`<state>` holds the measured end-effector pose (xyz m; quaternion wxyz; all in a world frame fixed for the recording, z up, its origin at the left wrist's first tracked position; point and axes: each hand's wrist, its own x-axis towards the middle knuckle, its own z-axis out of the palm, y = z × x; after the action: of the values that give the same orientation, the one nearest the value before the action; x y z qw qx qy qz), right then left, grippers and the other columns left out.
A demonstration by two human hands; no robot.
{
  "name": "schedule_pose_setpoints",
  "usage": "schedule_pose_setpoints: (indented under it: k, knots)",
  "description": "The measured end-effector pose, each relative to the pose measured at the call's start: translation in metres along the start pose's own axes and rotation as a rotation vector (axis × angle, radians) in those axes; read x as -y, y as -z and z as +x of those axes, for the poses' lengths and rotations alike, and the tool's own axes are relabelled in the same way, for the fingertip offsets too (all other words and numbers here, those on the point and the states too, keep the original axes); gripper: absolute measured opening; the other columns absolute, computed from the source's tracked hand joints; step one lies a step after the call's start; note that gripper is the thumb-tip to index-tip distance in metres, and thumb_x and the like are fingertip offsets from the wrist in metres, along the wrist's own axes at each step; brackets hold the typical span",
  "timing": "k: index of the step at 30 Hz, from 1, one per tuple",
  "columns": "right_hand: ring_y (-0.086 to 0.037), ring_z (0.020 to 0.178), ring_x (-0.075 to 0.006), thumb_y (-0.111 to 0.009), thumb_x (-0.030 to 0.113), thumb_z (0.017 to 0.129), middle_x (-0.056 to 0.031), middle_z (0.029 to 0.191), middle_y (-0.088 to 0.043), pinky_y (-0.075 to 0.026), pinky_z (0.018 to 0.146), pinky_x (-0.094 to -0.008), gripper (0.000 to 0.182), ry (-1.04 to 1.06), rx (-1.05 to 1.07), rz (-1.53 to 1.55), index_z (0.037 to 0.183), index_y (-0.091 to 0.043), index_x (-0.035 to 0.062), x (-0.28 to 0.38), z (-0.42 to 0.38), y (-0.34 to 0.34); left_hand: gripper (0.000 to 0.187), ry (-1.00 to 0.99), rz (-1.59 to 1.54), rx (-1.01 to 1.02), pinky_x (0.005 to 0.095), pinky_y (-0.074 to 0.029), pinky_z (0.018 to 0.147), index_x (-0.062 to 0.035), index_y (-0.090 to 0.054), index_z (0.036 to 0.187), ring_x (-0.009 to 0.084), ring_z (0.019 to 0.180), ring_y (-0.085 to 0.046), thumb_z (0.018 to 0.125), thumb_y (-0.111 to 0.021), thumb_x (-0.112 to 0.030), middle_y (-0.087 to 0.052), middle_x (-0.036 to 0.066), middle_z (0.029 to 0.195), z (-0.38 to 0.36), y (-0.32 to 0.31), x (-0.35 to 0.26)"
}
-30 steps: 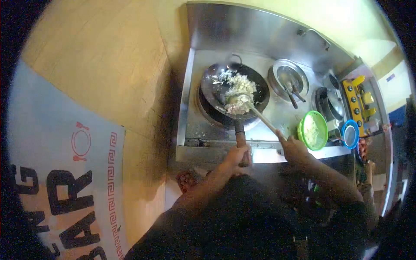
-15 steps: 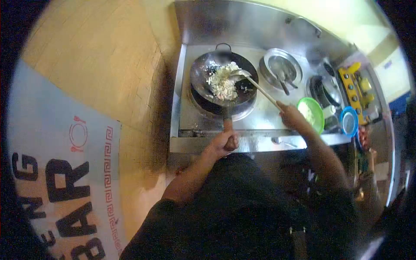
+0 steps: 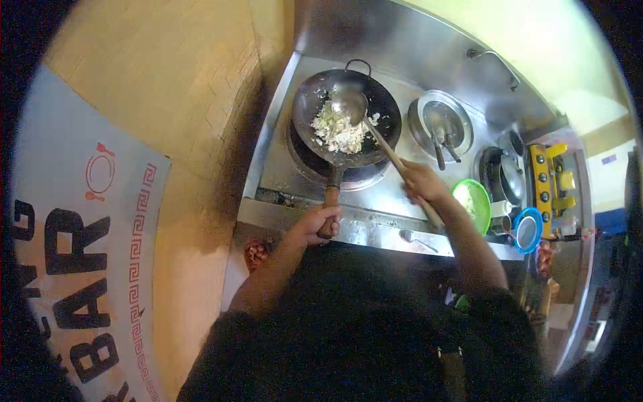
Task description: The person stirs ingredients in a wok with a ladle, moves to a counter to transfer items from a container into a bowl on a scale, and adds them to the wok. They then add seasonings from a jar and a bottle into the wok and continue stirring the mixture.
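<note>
A dark wok (image 3: 311, 100) sits over the burner, with pale, rice-like food (image 3: 338, 134) in it. My left hand (image 3: 320, 223) is wrapped round the wok's wooden handle (image 3: 332, 195), on the side nearest me. My right hand (image 3: 423, 184) grips the long wooden handle of a ladle (image 3: 349, 106). The ladle's round metal bowl is inside the wok, over the far part of the food, and its handle slants down to the right past my hand.
Right of the wok stands a metal pot (image 3: 418, 110) with utensils in it. Farther right are a green bowl (image 3: 481, 208), a blue-rimmed bowl (image 3: 528, 230), a lidded dark pan (image 3: 512, 181) and a yellow rack (image 3: 541, 177). A banner (image 3: 120, 174) is at the left.
The ladle has turned over and moved toward the wok's far side, its bowl now round side up. My right hand has shifted left along with it. The whole view has tilted.
</note>
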<state>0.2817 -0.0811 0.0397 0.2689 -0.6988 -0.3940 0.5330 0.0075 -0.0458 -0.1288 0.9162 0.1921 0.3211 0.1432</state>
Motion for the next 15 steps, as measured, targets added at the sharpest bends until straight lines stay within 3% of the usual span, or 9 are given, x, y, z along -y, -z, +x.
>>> schedule_pose_setpoints:
  k: [1,4,5,8,13,14,15]
  knots:
    - [-0.053,0.05,-0.0152,-0.05,0.023,0.091,-0.0073,0.065,-0.057,-0.046,0.046,-0.0325,0.047,-0.106,0.011,0.07,0.135,-0.043,0.0085,-0.013,-0.008,0.013,0.02,-0.021,0.024,-0.005,0.0298,-0.046,0.042,-0.007,-0.052,0.077,0.0149,0.048,-0.054,0.087,-0.061,-0.022,-0.053,0.002,0.061,-0.001,-0.004,-0.001]
    - [-0.059,0.054,-0.0254,-0.05,0.025,0.091,-0.0132,0.069,-0.061,-0.048,0.051,-0.0408,0.046,0.148,-0.195,-0.61,0.134,-0.045,0.0086,-0.074,0.015,-0.002,0.02,0.05,0.004,0.029,0.0307,-0.047,0.043,-0.0072,-0.053,0.077,0.015,0.048,-0.054,0.087,-0.062,-0.022,-0.054,0.003,0.062,0.01,0.009,0.006]
    - [-0.062,0.063,-0.0388,-0.048,0.023,0.091,-0.0214,0.076,-0.064,-0.048,0.061,-0.0491,0.046,0.344,-0.308,-0.832,0.135,-0.042,0.0095,-0.074,0.023,-0.004,0.02,0.056,0.003,0.018,0.0307,-0.047,0.043,-0.0069,-0.053,0.077,0.0151,0.048,-0.055,0.086,-0.062,-0.023,-0.054,0.003,0.062,0.007,0.008,0.003]
    - [-0.062,0.076,-0.0444,-0.047,0.018,0.09,-0.0293,0.08,-0.061,-0.05,0.069,-0.0523,0.048,0.196,-0.309,-0.923,0.135,-0.036,0.0056,-0.053,0.049,-0.01,0.021,0.055,0.0,-0.015,0.0306,-0.047,0.044,-0.0064,-0.053,0.078,0.0152,0.049,-0.055,0.086,-0.063,-0.023,-0.054,0.003,0.063,0.001,0.0,0.005]
    - [-0.063,0.071,-0.0414,-0.045,0.02,0.091,-0.0269,0.081,-0.063,-0.049,0.065,-0.0522,0.046,0.032,-0.136,-1.128,0.134,-0.037,0.0081,-0.023,-0.018,-0.012,0.021,0.049,0.162,-0.032,0.03,-0.046,0.044,-0.0072,-0.052,0.077,0.0146,0.049,-0.053,0.087,-0.062,-0.022,-0.052,0.002,0.063,0.005,0.002,-0.015]
    - [-0.063,0.071,-0.0417,-0.044,0.022,0.092,-0.0291,0.085,-0.062,-0.048,0.065,-0.0543,0.042,0.084,-0.164,-1.022,0.132,-0.042,0.0088,-0.025,-0.022,-0.005,0.02,0.05,0.145,-0.043,0.0302,-0.046,0.044,-0.0072,-0.052,0.077,0.0146,0.049,-0.053,0.087,-0.062,-0.021,-0.052,0.002,0.063,0.001,0.002,-0.012]
    - [-0.062,0.063,-0.0368,-0.045,0.023,0.092,-0.0253,0.08,-0.062,-0.048,0.058,-0.0509,0.041,0.209,-0.223,-0.95,0.13,-0.044,0.0077,-0.045,-0.019,0.002,0.02,0.043,0.13,-0.053,0.0303,-0.046,0.044,-0.0072,-0.052,0.078,0.0146,0.049,-0.052,0.087,-0.062,-0.021,-0.052,0.002,0.063,-0.002,0.002,-0.012]
